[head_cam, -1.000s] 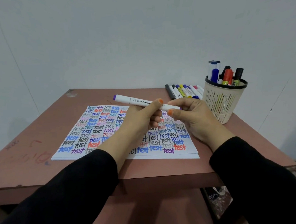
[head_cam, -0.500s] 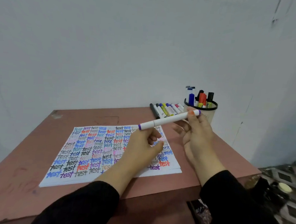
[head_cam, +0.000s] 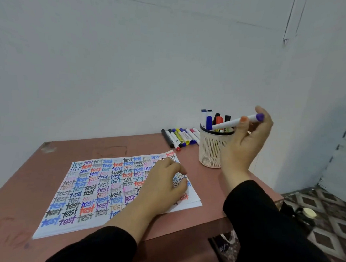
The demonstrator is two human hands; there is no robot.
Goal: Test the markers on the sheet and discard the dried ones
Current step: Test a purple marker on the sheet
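The worktop (head_cam: pixel 21 183) carries the sheet (head_cam: pixel 89 186) of coloured "test" words. The left hand (head_cam: pixel 161 188) rests on the sheet, its grip loosely curled and empty. Above the cup (head_cam: pixel 211 151), the right hand's (head_cam: pixel 245 142) grip pinches the tilted marker (head_cam: pixel 232 122), low end at the cup's mouth.

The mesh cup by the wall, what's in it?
Markers stand in the cup: blue, orange and black caps show above the rim. Their bodies are mostly hidden by its wall, the right hand and the purple marker it holds.
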